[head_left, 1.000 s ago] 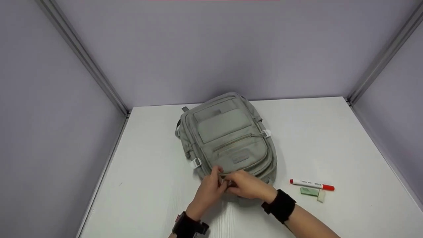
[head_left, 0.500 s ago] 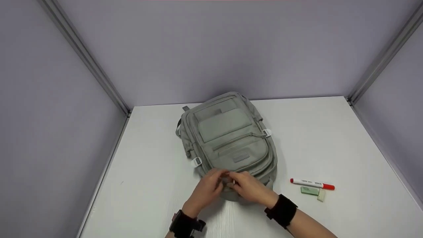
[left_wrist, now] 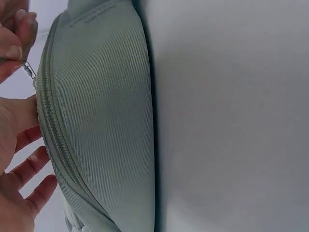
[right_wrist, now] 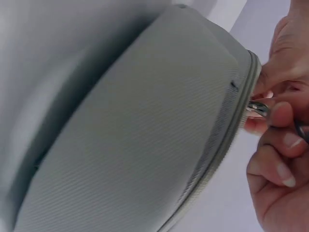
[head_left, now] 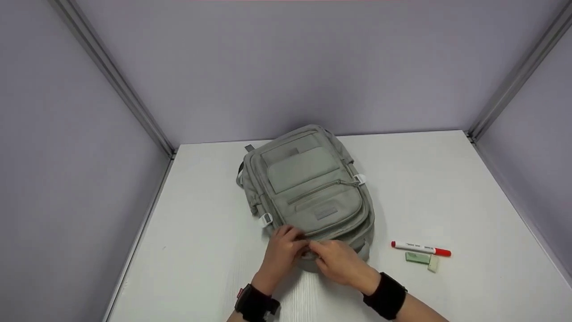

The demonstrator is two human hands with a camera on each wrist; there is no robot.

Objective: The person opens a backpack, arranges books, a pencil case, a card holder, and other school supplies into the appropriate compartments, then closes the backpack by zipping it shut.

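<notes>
We've got the grey backpack (head_left: pixel 308 188) lying flat mid-worktop (head_left: pixel 447 188), both hands bunched at its near end so the head view hides the zipper there. The right hand (head_left: pixel 339 264) pinches a metal zipper pull (right_wrist: pixel 258 108); its wrist view crops the hand. The left hand (head_left: pixel 283 250) rests relaxed, fingers (left_wrist: pixel 34 162) straight beside the zipper seam.
</notes>
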